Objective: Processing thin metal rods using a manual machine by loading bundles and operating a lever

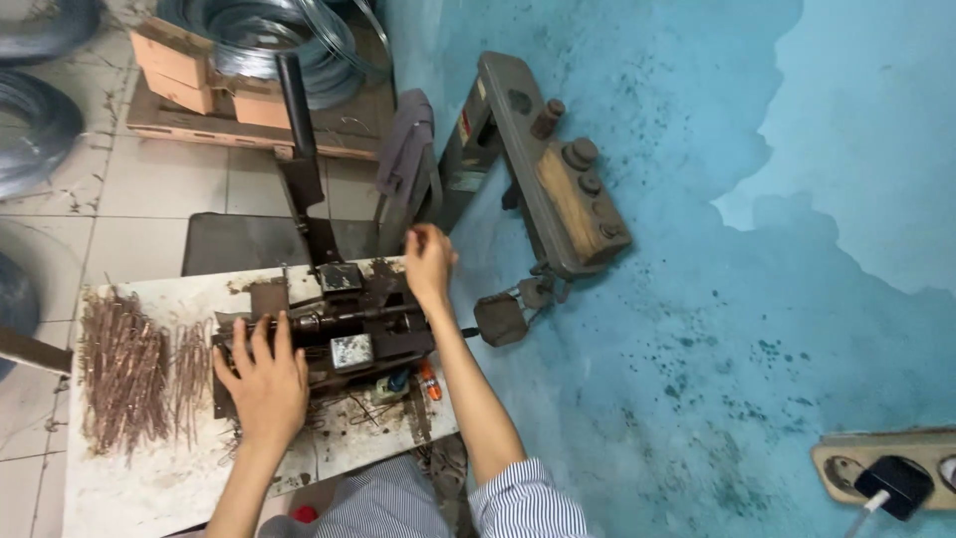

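Observation:
A dark metal bending machine with a long black lever is bolted to a worn white workbench. My left hand lies flat on the machine's left end, fingers spread, beside a heap of rusty brown wire pieces. My right hand is at the machine's far right corner with its fingers pinched together; whether it holds a thin wire I cannot tell. My striped sleeve shows at the bottom.
Coils of grey wire sit on a wooden pallet at the back. A grey metal device with wooden block and knobs leans against the blue wall. A wooden socket board with a black plug is at the lower right. An orange-handled tool lies on the bench.

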